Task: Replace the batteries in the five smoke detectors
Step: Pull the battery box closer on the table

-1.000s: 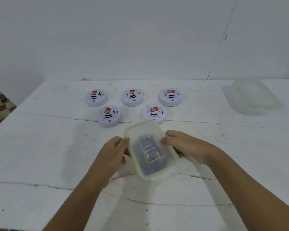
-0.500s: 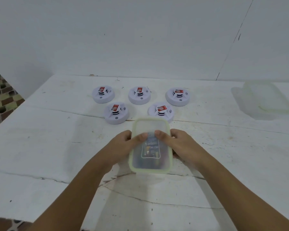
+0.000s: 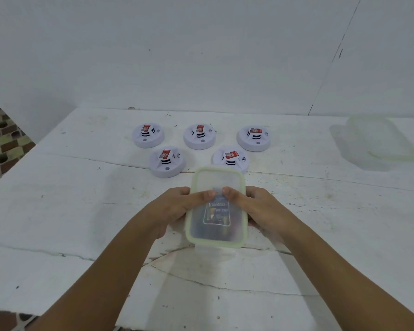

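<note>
At centre of the table, both hands clamp one lidded container. Left hand grips its left long edge, thumb laid across the lid; right hand grips the right long edge likewise. Thumb tips nearly meet on the lid, apart by a small gap.

Container: rectangular, rounded corners, translucent frosted plastic, pale green rim. A dark printed pack shows blurred through the lid; print unreadable, contents not identifiable.

Beyond the container, five smoke detectors lie on the table, each a round white plastic disc with a raised centre, dark slots and a red label. Back row of three: left, middle, right. Front row of two: left, right. The front right one sits just beyond the container's far edge, partly hidden by it. All are apart from one another.

Far right, well apart: a second translucent rectangular plastic piece, pale green rim, lying flat; tub or lid, cannot tell.

Table surface: white, rough, scuffed, with long dark cracks. Plain white wall behind; patterned brick-toned floor at left.
</note>
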